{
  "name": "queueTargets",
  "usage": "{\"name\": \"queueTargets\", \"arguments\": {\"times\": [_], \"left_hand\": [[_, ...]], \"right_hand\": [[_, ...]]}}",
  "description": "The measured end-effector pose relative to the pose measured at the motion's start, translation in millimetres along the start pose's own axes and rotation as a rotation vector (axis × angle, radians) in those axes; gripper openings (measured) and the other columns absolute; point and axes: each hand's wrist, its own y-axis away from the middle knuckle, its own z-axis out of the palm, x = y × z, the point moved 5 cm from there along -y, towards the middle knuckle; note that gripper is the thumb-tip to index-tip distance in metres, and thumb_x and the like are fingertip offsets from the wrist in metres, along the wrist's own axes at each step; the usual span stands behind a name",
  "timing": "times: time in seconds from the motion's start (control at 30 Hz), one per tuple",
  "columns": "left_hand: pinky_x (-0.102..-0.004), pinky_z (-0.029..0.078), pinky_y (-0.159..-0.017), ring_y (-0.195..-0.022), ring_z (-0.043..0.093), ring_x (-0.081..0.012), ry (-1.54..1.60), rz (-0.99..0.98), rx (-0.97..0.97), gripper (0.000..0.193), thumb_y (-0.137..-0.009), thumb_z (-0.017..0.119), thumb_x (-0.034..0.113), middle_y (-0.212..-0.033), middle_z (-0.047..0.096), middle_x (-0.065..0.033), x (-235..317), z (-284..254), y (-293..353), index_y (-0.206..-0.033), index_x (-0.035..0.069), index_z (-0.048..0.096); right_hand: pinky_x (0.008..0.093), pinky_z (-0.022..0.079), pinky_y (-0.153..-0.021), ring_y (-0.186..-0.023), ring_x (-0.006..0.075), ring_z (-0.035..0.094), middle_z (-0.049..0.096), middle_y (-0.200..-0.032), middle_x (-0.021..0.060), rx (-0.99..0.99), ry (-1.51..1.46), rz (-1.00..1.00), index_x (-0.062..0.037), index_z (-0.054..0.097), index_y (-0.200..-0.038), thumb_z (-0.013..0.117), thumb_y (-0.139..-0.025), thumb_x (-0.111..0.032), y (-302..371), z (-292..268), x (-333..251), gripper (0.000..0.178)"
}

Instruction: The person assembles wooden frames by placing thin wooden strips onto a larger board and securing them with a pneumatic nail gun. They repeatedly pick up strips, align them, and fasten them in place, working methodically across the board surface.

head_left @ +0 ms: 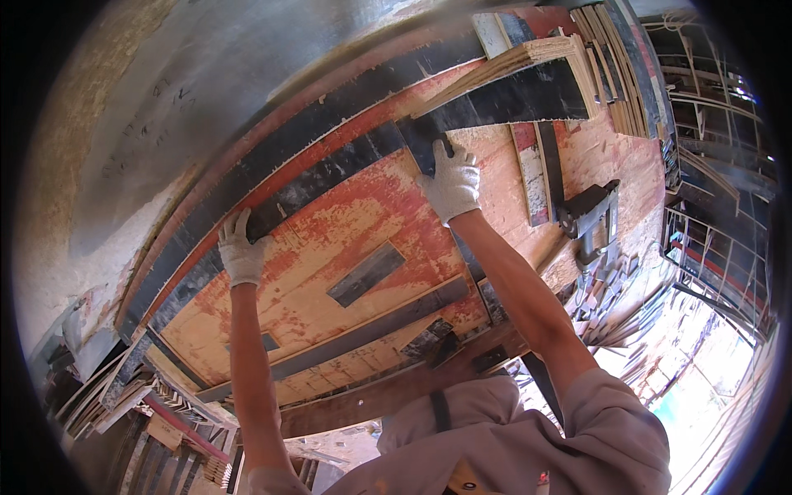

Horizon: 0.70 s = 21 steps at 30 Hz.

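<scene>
Flanking a dark strip (334,174), left hand (242,254) and right hand (453,183) show unclear grips — strip seemingly laid, stacked boards (520,95) apparently unused.

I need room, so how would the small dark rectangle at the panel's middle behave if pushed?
The small dark rectangle looks thin and flat, so it's probably light and stiff. Lying on its broad face, it would likely slide if loose, not roll or tip.

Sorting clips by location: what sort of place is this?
Probably a woodworking shop: wooden strips stacked on a broad table, what looks like a nail gun, and loose wood pieces heaped beyond.
</scene>
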Motion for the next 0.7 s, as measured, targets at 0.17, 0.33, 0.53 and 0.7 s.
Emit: {"name": "queueTargets", "arguments": {"times": [0.17, 0.33, 0.53, 0.7], "left_hand": [[-0.0489, 0.041, -0.112, -0.129, 0.049, -0.0368, 0.012, -0.015, -0.007, 0.078, -0.066, 0.088, 0.021, -0.138, 0.055, -0.012, 1.1, -0.3, 0.1, -0.139, 0.015, 0.059], [-0.0475, 0.04, -0.114, -0.132, 0.048, -0.0361, 0.016, -0.063, -0.048, 0.082, -0.066, 0.092, 0.022, -0.141, 0.054, -0.0132, 16.3, -4.9, -4.1, -0.14, 0.011, 0.058], [-0.047, 0.039, -0.113, -0.132, 0.048, -0.0345, 0.209, 0.269, 0.133, 0.099, -0.06, 0.096, 0.035, -0.143, 0.053, -0.0157, 177.8, 12.8, -59.1, -0.143, 0.006, 0.05], [-0.052, 0.039, -0.106, -0.123, 0.047, -0.035, 0.08, 0.238, -0.015, 0.099, -0.06, 0.093, 0.039, -0.13, 0.051, -0.0094, 257.6, 51.5, -106.0, -0.144, 0.014, 0.048]], "right_hand": [[0.0528, 0.049, -0.087, -0.113, 0.042, 0.055, 0.052, -0.132, 0.0267, 0.021, -0.028, 0.0, -0.0077, 0.049, -0.142, 0.081, -0.078, -0.037, -6.1, -0.8, -1.0, 0.077], [0.0525, 0.047, -0.096, -0.116, 0.0442, 0.052, 0.053, -0.134, 0.0268, -0.022, -0.067, 0.042, -0.0074, 0.054, -0.139, 0.082, -0.075, -0.035, -11.1, -2.2, -2.1, 0.075], [0.0504, 0.048, -0.094, -0.115, 0.0414, 0.054, 0.054, -0.13, 0.0267, -0.036, -0.081, 0.024, -0.0055, 0.048, -0.141, 0.084, -0.074, -0.037, -15.5, -10.0, -7.4, 0.082], [0.046, 0.051, -0.091, -0.113, 0.0382, 0.055, 0.055, -0.12, 0.0236, -0.064, -0.102, 0.068, 0.0034, 0.04, -0.139, 0.089, -0.069, -0.041, -21.0, -15.7, -4.4, 0.096]]}}
